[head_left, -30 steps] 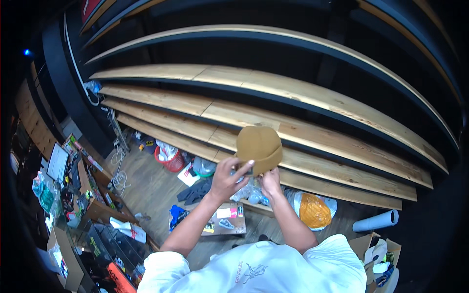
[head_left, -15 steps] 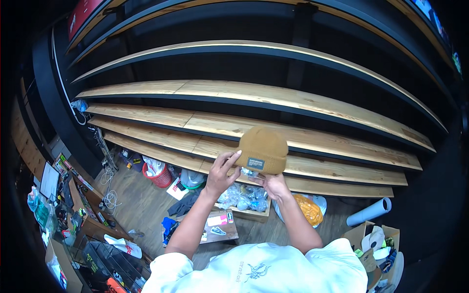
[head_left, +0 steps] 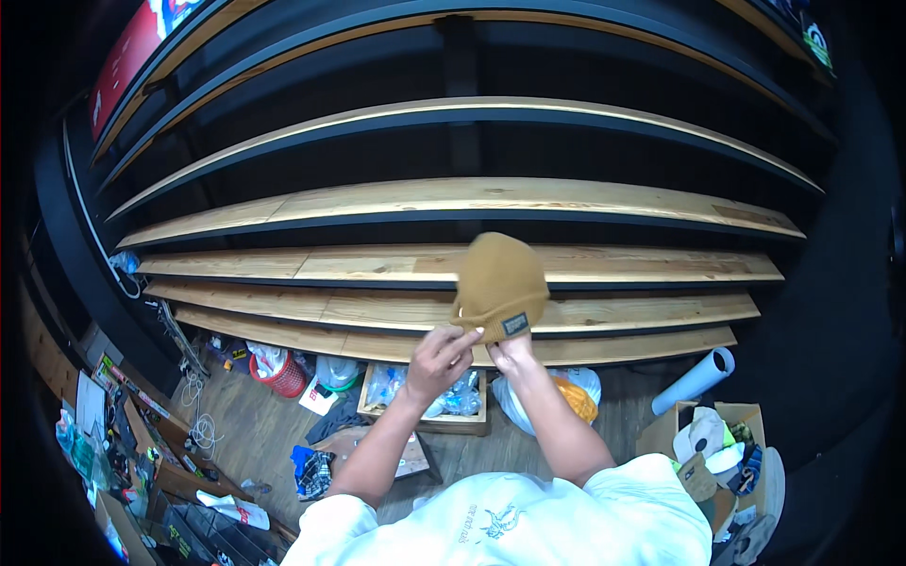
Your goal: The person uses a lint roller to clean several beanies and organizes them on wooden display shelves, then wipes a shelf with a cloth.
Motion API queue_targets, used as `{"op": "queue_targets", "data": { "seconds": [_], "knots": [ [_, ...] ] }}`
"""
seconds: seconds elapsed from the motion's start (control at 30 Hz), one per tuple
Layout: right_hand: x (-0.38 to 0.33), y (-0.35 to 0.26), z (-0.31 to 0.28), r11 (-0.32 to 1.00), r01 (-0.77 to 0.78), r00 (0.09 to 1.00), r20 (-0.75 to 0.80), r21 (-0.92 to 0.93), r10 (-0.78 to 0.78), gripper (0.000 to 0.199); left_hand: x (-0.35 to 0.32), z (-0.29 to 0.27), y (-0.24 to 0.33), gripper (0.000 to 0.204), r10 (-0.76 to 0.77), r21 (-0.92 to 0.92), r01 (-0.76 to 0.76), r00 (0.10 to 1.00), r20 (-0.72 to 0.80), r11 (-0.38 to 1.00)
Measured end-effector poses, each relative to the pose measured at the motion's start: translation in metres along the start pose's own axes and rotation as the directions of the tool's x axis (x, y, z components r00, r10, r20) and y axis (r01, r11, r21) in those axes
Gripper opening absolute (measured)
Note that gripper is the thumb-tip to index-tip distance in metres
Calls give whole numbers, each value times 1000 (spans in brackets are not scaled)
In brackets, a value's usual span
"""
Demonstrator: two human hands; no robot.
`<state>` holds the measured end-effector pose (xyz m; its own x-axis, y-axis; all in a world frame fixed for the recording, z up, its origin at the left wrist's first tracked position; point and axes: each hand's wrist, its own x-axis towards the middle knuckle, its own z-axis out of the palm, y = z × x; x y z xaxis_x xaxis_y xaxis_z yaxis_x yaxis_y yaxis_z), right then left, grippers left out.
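A mustard-brown knit beanie [head_left: 500, 278] with a folded cuff and a small dark label is held up in front of the wooden shelves, crown upward. My left hand [head_left: 440, 363] is at the left part of the cuff, its fingers closed on the edge. From below, my right hand [head_left: 512, 353] holds the beanie near the label; its fingertips are hidden by the knit, and part of the hand may be inside.
Long wooden shelves [head_left: 396, 196] span the wall ahead. On the floor are a wooden crate of clear plastic [head_left: 453, 426], a red basket [head_left: 286, 379], a low table [head_left: 412, 460] and a white bag with orange contents [head_left: 528, 415]. A cardboard box of caps [head_left: 746, 422] and a grey roll [head_left: 694, 382] stand right.
The beanie has turned and tilted, its label now at the lower right. A bit of clear plastic seen under the cuff is out of sight. The view has shifted right.
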<state>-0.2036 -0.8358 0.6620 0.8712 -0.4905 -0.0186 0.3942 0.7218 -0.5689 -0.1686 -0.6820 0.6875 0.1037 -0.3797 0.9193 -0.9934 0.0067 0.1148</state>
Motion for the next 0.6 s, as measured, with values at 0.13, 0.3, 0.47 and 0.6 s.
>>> {"op": "queue_targets", "data": {
  "seconds": [0.13, 0.3, 0.47, 0.6],
  "knots": [
    [-18, -47, -14, 915, 24, 998, 65, -404, 2, 23, 27, -1, 2, 56, -77, -199, 68, 996, -37, 978],
    [-39, -67, -44, 831, -2, 994, 89, -556, 62, 22, 33, 48, -10, 95, -370, -369, 431, 901, 227, 824],
    [-25, -63, -73, 865, 206, 974, 16, -458, -224, 37, 36, 100, 13, 47, -399, -534, 415, 904, 153, 737],
    [10, -71, -86, 751, 282, 935, -4, -597, -355, 49, 58, 121, 8, 33, -452, -503, 419, 890, 61, 756]
  ]
}}
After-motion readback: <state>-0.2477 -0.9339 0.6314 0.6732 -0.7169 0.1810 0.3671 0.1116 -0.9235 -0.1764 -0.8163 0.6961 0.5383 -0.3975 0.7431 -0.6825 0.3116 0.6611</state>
